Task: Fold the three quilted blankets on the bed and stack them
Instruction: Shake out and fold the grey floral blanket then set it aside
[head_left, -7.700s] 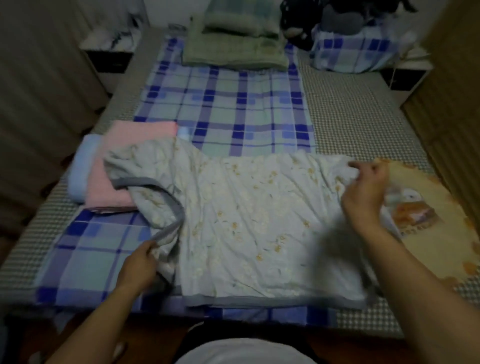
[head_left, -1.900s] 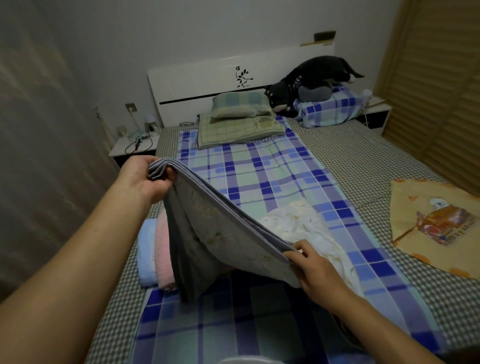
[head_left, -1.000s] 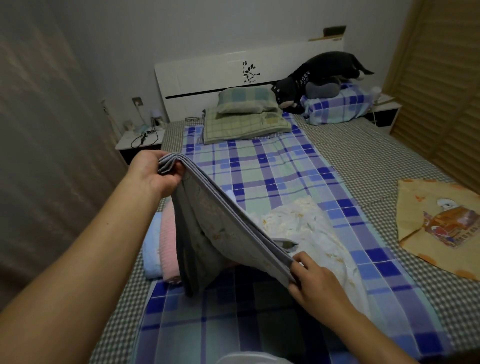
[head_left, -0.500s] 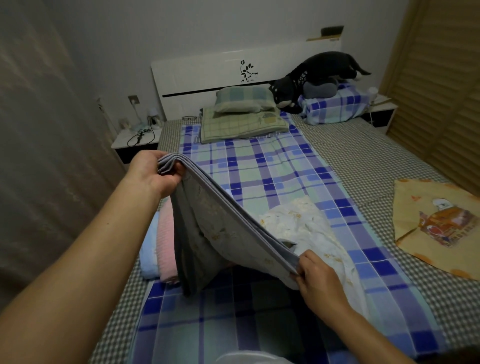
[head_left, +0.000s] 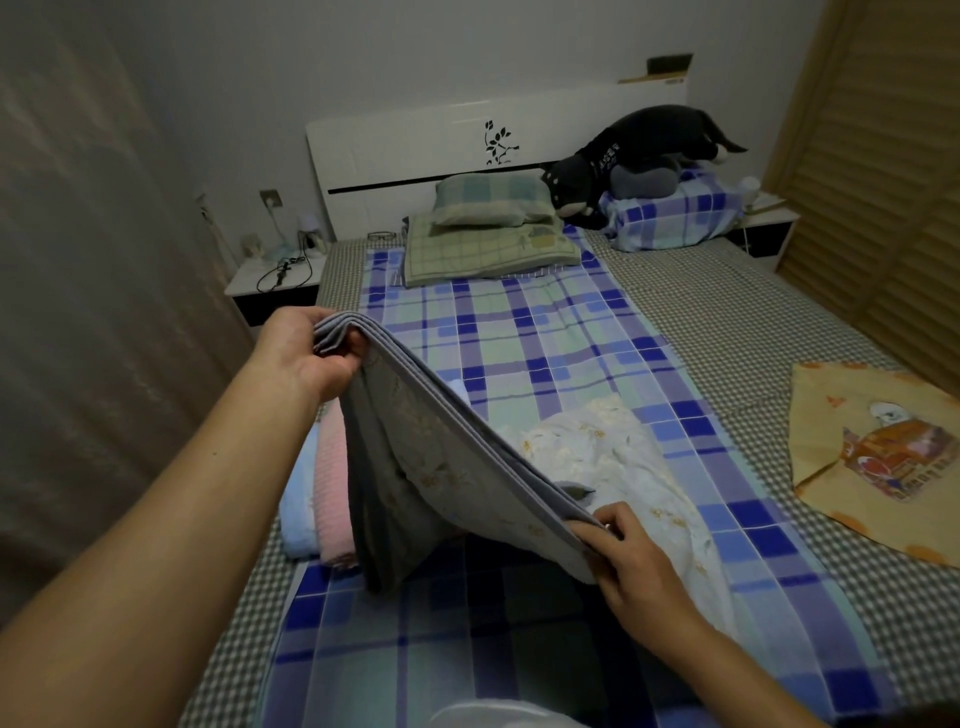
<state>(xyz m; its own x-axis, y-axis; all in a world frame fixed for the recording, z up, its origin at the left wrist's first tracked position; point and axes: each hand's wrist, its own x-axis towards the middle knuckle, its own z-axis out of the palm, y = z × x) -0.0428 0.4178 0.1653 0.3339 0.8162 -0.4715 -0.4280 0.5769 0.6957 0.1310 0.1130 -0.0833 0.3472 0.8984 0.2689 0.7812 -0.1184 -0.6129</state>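
Up above the bed (head_left: 737, 332), the left hand (head_left: 301, 353) is stretched out on a nearly straight arm, fingers curled tightly over one end of the folded edge of the floral blanket (head_left: 441, 467). Lower and closer to the body, the right hand (head_left: 631, 558) pinches the other end of that same edge, thumb on top and fingers tucked below. Between the two grips the layered edge runs as a taut slanting line, high at the left and low at the right. One part of the blanket hangs down from it toward the blue checked sheet (head_left: 519, 343), and the rest lies rumpled on the sheet beyond the right hand. Just beside the hanging cloth, on its left, the pink blanket (head_left: 332, 488) and the light blue blanket (head_left: 300, 499) lie folded side by side, touching each other. Well apart on the right, a yellow cloth (head_left: 878, 457) with a cartoon print lies flat on the bed.
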